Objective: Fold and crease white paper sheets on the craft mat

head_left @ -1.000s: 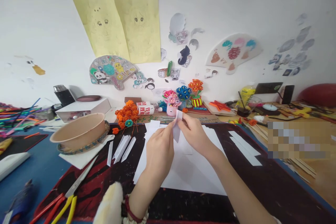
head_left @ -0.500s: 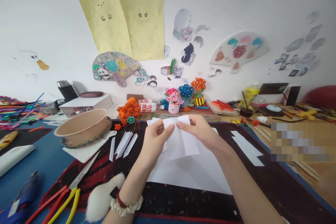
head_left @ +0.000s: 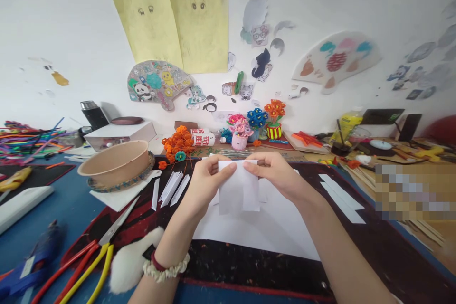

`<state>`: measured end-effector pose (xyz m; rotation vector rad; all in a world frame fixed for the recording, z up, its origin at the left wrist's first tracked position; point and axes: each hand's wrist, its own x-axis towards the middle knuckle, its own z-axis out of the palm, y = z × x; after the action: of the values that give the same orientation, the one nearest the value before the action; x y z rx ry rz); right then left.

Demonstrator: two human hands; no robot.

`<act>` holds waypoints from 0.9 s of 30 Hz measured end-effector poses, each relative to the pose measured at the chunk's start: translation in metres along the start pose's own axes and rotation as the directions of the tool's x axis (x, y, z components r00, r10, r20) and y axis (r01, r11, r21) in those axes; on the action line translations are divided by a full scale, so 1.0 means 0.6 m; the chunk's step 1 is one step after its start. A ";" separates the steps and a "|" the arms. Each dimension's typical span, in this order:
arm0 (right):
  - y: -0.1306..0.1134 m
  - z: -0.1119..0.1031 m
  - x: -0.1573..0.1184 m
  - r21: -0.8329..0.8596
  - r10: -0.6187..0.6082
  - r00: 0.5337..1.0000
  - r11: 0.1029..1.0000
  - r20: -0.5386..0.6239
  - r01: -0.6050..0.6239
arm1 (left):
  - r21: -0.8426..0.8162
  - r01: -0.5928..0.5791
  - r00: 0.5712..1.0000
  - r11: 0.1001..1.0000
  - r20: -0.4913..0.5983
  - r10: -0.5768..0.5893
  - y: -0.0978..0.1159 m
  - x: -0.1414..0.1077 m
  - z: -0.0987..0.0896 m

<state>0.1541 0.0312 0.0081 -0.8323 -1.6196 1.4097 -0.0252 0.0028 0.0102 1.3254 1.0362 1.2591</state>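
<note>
Head view: left hand point(head_left: 208, 178) and right hand point(head_left: 276, 173) both have a narrow pinch on the top edge of one white paper piece point(head_left: 231, 192), thumbs facing me, near the middle of the scene. The piece hangs down between them, with a narrower flap at its right side. It's above white sheets point(head_left: 263, 237) lying on a dark mat point(head_left: 245, 268) with a red edge. Cream scrunchie point(head_left: 167, 269) and a dark red band on the left wrist. Left of the sheets I've got narrow folded strips point(head_left: 171, 190), then long-bladed scissors point(head_left: 113, 232) with red and yellow handles, then a blue tool point(head_left: 41, 263) at the near left; its white label is too small for me to read. Two flat white strips point(head_left: 342, 199) lie on the mat, right of the sheets. Beige bowl point(head_left: 117, 160) at left, beyond the scissors. Far side: orange flowers point(head_left: 178, 141) beside a bottle point(head_left: 204, 137) lying down, white label, big red Chinese characters; I can read 节节, the rest I can't make out surely. Fan on the wall at right point(head_left: 337, 61) carries a red 囍-type mark, blurred. Yellow bottle point(head_left: 347, 126) at far right has print I can't read. No brand name I can read. A pixelated patch covers part of the right side.
</note>
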 end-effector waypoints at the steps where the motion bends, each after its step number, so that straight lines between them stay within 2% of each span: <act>1: 0.000 0.001 0.000 0.002 -0.001 1.000 1.000 0.000 0.001 | 0.029 -0.008 1.000 1.000 -0.003 0.008 0.000 0.001 -0.001; 6: 0.004 0.001 0.002 -0.053 -0.043 0.999 0.998 0.022 0.044 | 0.299 -0.133 0.989 0.945 -0.018 0.145 -0.004 0.006 -0.008; 9: 0.008 0.000 0.002 -0.145 -0.055 0.998 0.988 0.039 0.060 | 0.391 -0.189 0.979 0.901 0.009 0.201 -0.004 0.007 -0.009; 12: 0.008 0.003 0.001 -0.249 -0.078 0.997 0.965 0.027 0.082 | 0.422 -0.210 0.975 0.882 0.028 0.218 -0.002 0.005 -0.008; 22: 0.000 0.014 -0.004 -0.319 -0.101 0.993 0.941 0.054 0.113 | 0.485 -0.253 0.965 0.837 0.068 0.252 -0.003 0.004 -0.007; 27: -0.004 0.016 -0.005 -0.382 -0.157 0.985 0.908 0.066 0.170 | 0.486 -0.290 0.956 0.824 0.109 0.273 0.000 0.003 -0.006</act>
<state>0.1472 0.0237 0.0097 -0.8715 -1.9826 1.0040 -0.0286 0.0047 0.0103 1.9521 1.2241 1.2174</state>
